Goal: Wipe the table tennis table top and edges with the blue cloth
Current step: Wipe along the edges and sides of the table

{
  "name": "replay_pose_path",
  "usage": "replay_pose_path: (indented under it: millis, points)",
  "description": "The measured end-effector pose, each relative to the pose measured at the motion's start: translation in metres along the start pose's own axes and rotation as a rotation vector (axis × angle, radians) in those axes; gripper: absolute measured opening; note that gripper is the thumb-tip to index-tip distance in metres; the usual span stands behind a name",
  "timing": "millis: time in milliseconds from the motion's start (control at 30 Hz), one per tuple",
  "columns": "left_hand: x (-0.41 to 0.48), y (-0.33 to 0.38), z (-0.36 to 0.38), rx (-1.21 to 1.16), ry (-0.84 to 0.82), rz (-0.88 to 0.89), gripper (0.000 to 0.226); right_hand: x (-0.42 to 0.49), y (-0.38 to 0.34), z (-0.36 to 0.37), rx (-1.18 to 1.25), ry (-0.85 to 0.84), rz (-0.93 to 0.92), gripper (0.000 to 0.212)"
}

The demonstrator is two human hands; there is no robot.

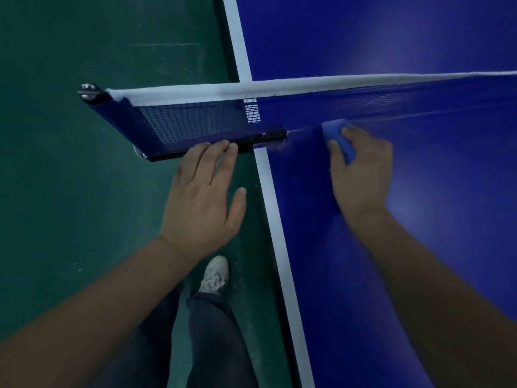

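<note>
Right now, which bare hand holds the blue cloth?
The right hand, gripping the blue cloth on the blue table top; the left hand rests straight fingers on the black net clamp.

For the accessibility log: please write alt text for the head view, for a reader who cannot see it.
The right hand grips a blue cloth against the blue table top just in front of the net, near the white side line. The left hand lies open, fingertips touching the black net clamp beyond the table's edge, above a green floor.
</note>
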State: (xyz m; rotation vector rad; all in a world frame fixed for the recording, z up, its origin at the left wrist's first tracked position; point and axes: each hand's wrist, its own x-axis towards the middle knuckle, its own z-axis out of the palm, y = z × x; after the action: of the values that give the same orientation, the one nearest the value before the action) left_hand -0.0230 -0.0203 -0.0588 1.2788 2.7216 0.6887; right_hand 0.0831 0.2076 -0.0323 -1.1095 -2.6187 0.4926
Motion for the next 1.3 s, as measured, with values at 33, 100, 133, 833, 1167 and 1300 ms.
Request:
replay_pose_path:
  millis: [33,100,133,833,1167,1300]
  points:
    - [0.0,-0.001,0.0,0.015,-0.007,0.008,0.061,0.004,-0.004,0.002,-0.022,0.014,0.054,0.032]
    - [0.001,-0.002,0.0,0.051,-0.026,0.016,0.062,0.002,-0.016,0.013,-0.011,-0.043,0.016,0.033]
    - [0.002,-0.002,-0.001,0.075,-0.034,0.016,0.064,-0.002,-0.021,0.017,0.0,-0.085,-0.063,0.032]
    - [0.01,-0.004,-0.012,0.105,-0.141,0.018,0.078,-0.055,-0.079,0.036,-0.022,-0.111,-0.184,0.034]
    - [0.011,-0.005,-0.015,0.059,-0.176,0.021,0.08,-0.056,-0.082,0.037,0.059,-0.129,-0.241,0.032]
    - [0.011,-0.004,-0.015,0.048,-0.196,0.006,0.082,-0.043,-0.054,0.022,0.064,0.053,0.081,0.032]
